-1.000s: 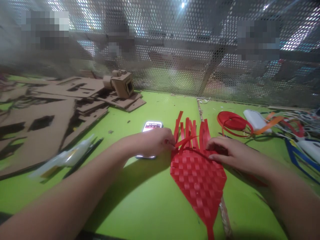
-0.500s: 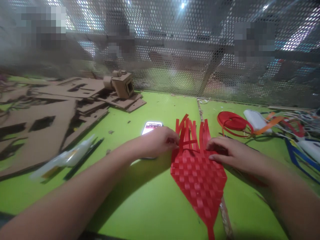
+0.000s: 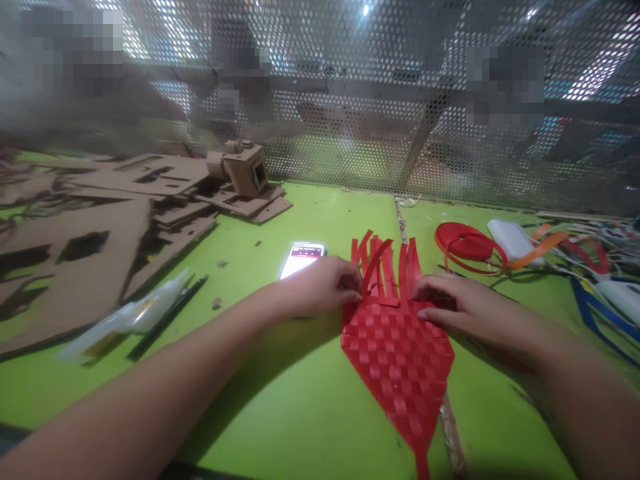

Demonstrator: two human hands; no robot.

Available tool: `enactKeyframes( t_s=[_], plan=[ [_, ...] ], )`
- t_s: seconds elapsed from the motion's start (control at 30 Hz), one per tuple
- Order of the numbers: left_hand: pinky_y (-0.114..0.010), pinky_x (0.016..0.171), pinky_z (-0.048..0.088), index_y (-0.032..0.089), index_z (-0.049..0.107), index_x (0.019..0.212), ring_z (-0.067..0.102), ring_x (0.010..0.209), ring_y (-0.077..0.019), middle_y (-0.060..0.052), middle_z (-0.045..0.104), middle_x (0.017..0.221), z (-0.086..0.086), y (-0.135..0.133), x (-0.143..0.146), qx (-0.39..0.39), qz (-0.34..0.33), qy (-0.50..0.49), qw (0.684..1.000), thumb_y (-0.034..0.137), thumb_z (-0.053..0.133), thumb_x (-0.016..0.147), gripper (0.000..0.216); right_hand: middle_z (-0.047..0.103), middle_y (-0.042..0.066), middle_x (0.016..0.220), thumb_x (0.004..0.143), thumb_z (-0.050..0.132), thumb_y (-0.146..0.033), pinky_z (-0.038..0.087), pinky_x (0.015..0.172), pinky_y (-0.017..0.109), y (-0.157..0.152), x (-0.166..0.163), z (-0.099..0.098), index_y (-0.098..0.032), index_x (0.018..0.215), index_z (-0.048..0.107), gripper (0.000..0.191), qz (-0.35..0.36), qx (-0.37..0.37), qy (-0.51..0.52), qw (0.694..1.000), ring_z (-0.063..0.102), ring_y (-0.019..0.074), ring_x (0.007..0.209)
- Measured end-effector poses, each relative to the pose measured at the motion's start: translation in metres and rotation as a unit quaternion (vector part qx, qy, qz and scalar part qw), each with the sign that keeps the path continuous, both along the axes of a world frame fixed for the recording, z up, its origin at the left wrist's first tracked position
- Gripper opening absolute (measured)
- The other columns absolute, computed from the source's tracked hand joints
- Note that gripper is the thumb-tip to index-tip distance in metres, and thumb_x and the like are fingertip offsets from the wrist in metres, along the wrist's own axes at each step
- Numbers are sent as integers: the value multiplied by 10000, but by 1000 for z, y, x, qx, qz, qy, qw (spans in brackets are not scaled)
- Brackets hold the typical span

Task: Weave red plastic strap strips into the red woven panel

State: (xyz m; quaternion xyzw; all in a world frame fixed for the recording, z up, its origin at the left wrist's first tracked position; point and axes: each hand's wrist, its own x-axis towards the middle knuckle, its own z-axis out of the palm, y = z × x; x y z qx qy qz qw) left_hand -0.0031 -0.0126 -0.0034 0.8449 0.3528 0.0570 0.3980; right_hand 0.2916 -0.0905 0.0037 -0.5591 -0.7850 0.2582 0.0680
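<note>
A red woven mat (image 3: 397, 357) of flat plastic strips lies on the green table (image 3: 300, 400), tapering toward me, with several loose strip ends (image 3: 383, 263) fanning up at its far edge. My left hand (image 3: 320, 287) is closed in a pinch on one red strip at the mat's upper left edge. My right hand (image 3: 457, 303) rests on the mat's upper right edge, fingers curled and pressing the weave down.
A lit phone (image 3: 303, 257) lies just beyond my left hand. Cut cardboard sheets (image 3: 90, 233) and a small cardboard model (image 3: 245, 167) fill the left. A red strip coil (image 3: 465, 243), coloured strips and white bottles sit at right. Perforated metal mesh (image 3: 350, 100) backs the table.
My left hand has pulled a loose red strip across the fanned ends and laid it flat along the mat's top edge. My right hand has stayed in place.
</note>
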Motion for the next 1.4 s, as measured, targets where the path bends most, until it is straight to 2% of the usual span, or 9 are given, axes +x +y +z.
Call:
enactKeyframes(
  t_s=[0.13, 0.27, 0.43, 0.57, 0.8, 1.03, 1.17, 1.4],
  plan=[
    [-300, 665, 495, 204, 596, 1033, 664, 820, -193, -59, 721, 958, -6, -1, 1, -14, 52, 5, 999, 429, 661, 884, 278, 704, 64, 1115, 920, 660, -385, 494, 838, 373, 0, -1, 0, -270, 1102, 677, 216, -2, 1, 5, 1000, 637, 266, 984],
    [-300, 633, 485, 206, 554, 1022, 653, 799, -199, -67, 703, 948, -5, -7, 5, -4, 92, 19, 996, 425, 669, 871, 289, 703, 58, 1132, 913, 662, -360, 493, 852, 375, 0, -1, 0, -285, 1126, 679, 226, 0, -1, 5, 1000, 635, 269, 1016],
    [-311, 628, 470, 214, 574, 917, 626, 753, -192, -53, 694, 896, 1, -13, 8, 21, 81, 27, 996, 389, 650, 877, 195, 699, 56, 1140, 925, 650, -372, 494, 859, 376, 0, 0, -1, -289, 1131, 669, 222, 4, -4, 2, 1000, 632, 266, 1021],
    [-305, 614, 452, 218, 587, 930, 607, 741, -193, -44, 684, 887, 7, -11, 3, 7, 73, 42, 996, 396, 650, 884, 194, 698, 65, 1157, 921, 657, -395, 503, 872, 385, 0, 1, -2, -280, 1138, 665, 245, -1, -2, 5, 1000, 631, 271, 1030],
    [-305, 623, 469, 222, 598, 928, 610, 739, -187, -30, 682, 886, 10, -4, -6, 27, 41, 49, 998, 414, 672, 880, 212, 707, 56, 1165, 923, 650, -372, 505, 886, 383, -2, 0, -2, -290, 1140, 671, 233, -9, -3, 17, 1000, 645, 267, 1031],
    [-305, 638, 482, 213, 617, 967, 628, 773, -189, -46, 697, 923, 6, -11, 2, 4, 60, 21, 998, 442, 647, 904, 240, 703, 57, 1147, 916, 657, -373, 505, 873, 397, -1, 0, 0, -297, 1132, 684, 230, -6, -2, 11, 1000, 644, 275, 1029],
    [-302, 611, 467, 216, 617, 963, 625, 745, -185, -45, 701, 899, -1, -12, 7, 31, 72, 11, 997, 431, 645, 901, 226, 681, 52, 1157, 924, 655, -371, 503, 883, 390, -2, -2, 3, -308, 1140, 680, 227, 7, 17, -14, 1000, 637, 263, 1043],
    [-288, 633, 492, 225, 661, 945, 642, 753, -175, -32, 714, 897, -7, -15, 12, 65, 79, 16, 995, 331, 620, 908, 120, 671, 43, 1288, 938, 638, -316, 493, 965, 396, -5, -7, 5, -344, 1318, 622, 381, 14, 29, 1, 999, 621, 269, 1153]
  ],
)
